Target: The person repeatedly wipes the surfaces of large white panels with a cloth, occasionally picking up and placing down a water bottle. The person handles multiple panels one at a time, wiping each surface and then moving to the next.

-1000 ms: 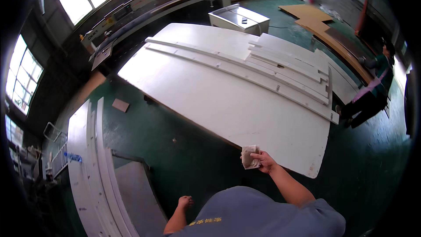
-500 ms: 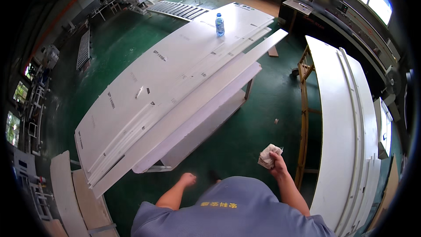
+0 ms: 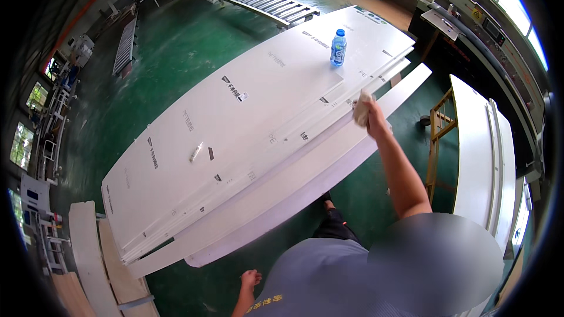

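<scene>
right fingers [image 3: 368, 100] gripping pale cloth [image 3: 360, 116], blue bottle [image 3: 338, 50] on white panels [image 3: 264, 111]

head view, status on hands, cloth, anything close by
Right hand gripping pale cloth over white panels. Left hand low, nothing visible in it. Blue bottle upright on panels beyond cloth, apart from it.

beige cloth [image 3: 361, 114], white boards [image 3: 267, 103], blue bottle [image 3: 338, 50]

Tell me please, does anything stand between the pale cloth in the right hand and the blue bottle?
Nothing visible stands between the pale cloth in the right hand and the blue bottle; only the surface and edges of white panels lie there.
</scene>
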`<state>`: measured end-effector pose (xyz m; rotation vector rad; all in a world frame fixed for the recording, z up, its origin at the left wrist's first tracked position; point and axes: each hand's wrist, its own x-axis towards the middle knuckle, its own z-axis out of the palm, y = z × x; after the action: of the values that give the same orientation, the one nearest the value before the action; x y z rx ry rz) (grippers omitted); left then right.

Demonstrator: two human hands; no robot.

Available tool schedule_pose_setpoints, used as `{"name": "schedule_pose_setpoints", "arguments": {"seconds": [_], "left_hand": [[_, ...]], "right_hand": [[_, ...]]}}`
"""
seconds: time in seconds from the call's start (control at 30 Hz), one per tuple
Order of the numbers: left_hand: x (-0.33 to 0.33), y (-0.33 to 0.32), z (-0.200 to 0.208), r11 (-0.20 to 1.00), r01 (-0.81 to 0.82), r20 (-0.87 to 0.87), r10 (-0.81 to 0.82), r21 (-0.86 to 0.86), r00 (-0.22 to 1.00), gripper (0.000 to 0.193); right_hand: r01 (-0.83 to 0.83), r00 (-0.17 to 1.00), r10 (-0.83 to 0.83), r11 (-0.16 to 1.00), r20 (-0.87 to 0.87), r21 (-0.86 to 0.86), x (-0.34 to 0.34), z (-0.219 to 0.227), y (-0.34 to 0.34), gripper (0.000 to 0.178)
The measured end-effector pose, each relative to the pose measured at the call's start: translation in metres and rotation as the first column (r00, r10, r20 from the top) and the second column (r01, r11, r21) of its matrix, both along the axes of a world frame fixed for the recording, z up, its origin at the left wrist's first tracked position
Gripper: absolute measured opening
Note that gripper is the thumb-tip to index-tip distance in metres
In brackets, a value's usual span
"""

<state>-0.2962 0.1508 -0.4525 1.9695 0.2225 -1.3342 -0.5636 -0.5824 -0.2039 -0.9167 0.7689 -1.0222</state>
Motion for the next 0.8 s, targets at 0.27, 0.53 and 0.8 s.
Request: {"name": "schedule_pose_setpoints", "arguments": {"seconds": [0.27,0.53,0.8], "left_hand": [[-0.102,-0.061,0.068,0.996,0.004,0.063,-0.009,0.093,0.998,0.020],[-0.113,-0.176,0.083,0.999,0.051,0.134,-0.052,0.015,0.990,0.020],[-0.086,-0.216,0.086,0.993,0.107,0.168,-0.099,-0.038,0.981,0.020]], "right_hand": [[-0.533,0.199,-0.747,0.460,-0.634,-0.710,0.144,0.123,-0.245,0.038],[-0.782,0.136,-0.653,0.391,-0.745,-0.486,0.154,0.087,-0.309,0.014],[-0.653,0.178,-0.777,0.365,-0.603,-0.663,0.133,0.231,-0.338,0.014]]}}
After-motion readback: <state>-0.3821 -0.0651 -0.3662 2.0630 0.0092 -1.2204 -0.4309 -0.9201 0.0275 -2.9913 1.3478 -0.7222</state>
